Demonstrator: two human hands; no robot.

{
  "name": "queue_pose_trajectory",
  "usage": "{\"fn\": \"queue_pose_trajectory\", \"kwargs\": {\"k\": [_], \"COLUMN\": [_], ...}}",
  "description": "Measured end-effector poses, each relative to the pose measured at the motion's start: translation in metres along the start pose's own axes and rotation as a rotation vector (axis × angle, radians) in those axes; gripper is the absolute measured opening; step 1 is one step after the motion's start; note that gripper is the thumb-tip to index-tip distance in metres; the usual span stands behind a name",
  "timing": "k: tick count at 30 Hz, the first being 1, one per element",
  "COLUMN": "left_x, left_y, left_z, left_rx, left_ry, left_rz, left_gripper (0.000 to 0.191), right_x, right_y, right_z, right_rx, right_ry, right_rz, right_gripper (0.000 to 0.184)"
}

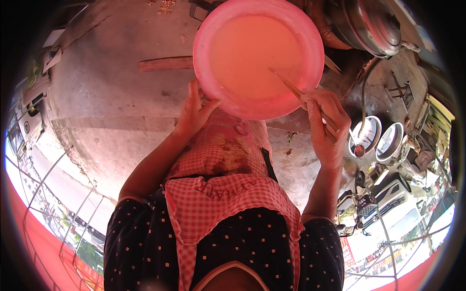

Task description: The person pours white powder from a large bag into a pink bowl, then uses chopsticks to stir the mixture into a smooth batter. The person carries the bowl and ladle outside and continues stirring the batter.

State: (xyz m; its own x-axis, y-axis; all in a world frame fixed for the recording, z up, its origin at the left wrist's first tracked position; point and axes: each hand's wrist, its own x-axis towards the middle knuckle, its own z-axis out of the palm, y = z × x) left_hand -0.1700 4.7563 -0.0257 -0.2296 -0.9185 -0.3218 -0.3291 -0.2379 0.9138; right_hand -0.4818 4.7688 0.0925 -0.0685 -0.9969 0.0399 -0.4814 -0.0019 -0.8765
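A wide pink basin (204,78) stands before me with a smooth, orange-tinted liquid or batter (251,54) in it. At its lower left rim is my left hand (194,112), thumb and fingers apart around the edge; part of the fingers is hidden by the basin. My right hand (327,120) grips wooden chopsticks (291,87) at the lower right rim, their tips in the liquid. A red-checked apron (233,192) with brown stains covers my front, below the basin.
A large metal pot with a lid (378,29) stands at the upper right. Two metal bowls (389,142) are at the right, one with a ladle (359,150). A wooden board (165,64) lies left of the basin. Farther right are a parked motorcycle (364,205) and a white vehicle (400,211).
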Motion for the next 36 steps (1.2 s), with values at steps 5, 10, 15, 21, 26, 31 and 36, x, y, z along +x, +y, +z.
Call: {"fn": "queue_pose_trajectory", "kwargs": {"k": [5,10,15,21,26,31,36], "left_x": [0.0,-0.001,0.0,-0.001,0.001,-0.002,0.0], "left_y": [0.003,-0.002,-0.002,-0.001,0.001,-0.001,0.002], "left_z": [0.001,-0.002,-0.001,-0.001,-0.003,0.0,-0.002], "left_rx": [0.002,-0.032,-0.005,0.02,0.044,0.002,0.002], "left_ry": [0.003,-0.022,-0.034,-0.013,-0.033,0.008,-0.023], "left_rz": [0.002,-0.059,-0.034,0.005,-0.035,-0.034,-0.064], "left_gripper": [0.064,0.065,0.066,0.067,0.068,0.067,0.064], "right_x": [-0.005,-0.01,-0.039,-0.048,-0.035,-0.056,-0.045], "right_y": [0.022,0.032,0.033,0.03,0.007,0.005,-0.007], "right_z": [0.041,0.077,0.061,0.035,0.066,0.048,0.065], "right_rx": [0.341,0.538,0.343,0.344,0.216,0.08,0.107], "right_ry": [-0.028,0.016,-0.06,0.039,-0.029,-0.097,-0.064], "right_rz": [0.059,0.169,0.085,0.156,-0.138,-0.174,-0.201], "right_gripper": [0.01,0.011,0.011,0.016,0.008,0.013,0.009]}}
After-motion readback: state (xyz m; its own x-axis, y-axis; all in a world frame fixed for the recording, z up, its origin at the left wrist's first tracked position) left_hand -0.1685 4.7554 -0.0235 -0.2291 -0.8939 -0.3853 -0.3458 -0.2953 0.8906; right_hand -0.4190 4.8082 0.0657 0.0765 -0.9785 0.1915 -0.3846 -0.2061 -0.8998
